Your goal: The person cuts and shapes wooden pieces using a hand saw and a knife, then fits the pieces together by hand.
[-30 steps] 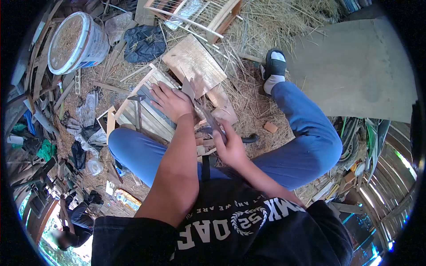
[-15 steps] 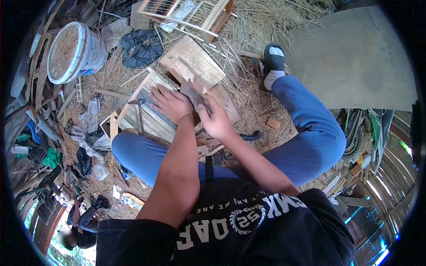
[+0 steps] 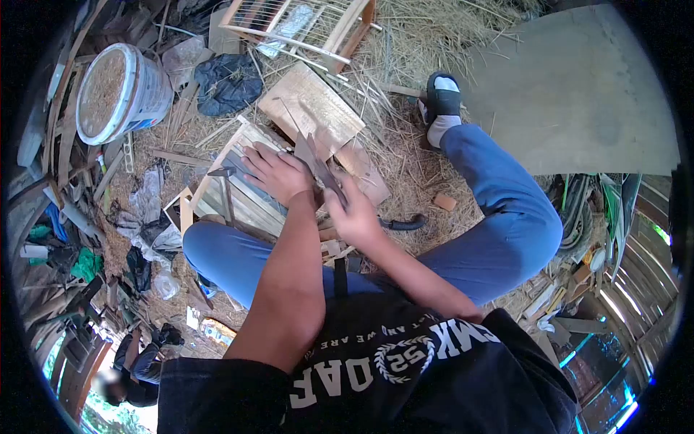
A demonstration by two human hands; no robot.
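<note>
My left hand (image 3: pixel 280 173) lies flat with its fingers apart on a wooden slatted frame (image 3: pixel 249 184) in front of my lap. Close beside it, my right hand (image 3: pixel 354 215) is closed around a dark tool with a broad flat blade (image 3: pixel 312 158), its tip pointing away from me; the exact kind is unclear. A hammer (image 3: pixel 227 189) rests on the slats left of my left hand. Just beyond both hands are a pale wooden board (image 3: pixel 311 105) and another flat wood piece (image 3: pixel 363 170).
Farther off stands a wooden cage with thin bars (image 3: pixel 336 36). At the left are a white bucket (image 3: pixel 130 94) and a black plastic bag (image 3: pixel 228 83). A large flat panel (image 3: pixel 578 94) lies to the right. Another person (image 3: pixel 134 376) sits at the lower left.
My right hand has shifted slightly toward me and the tool's blade has turned, showing more of its length. My left hand stays in nearly the same place.
</note>
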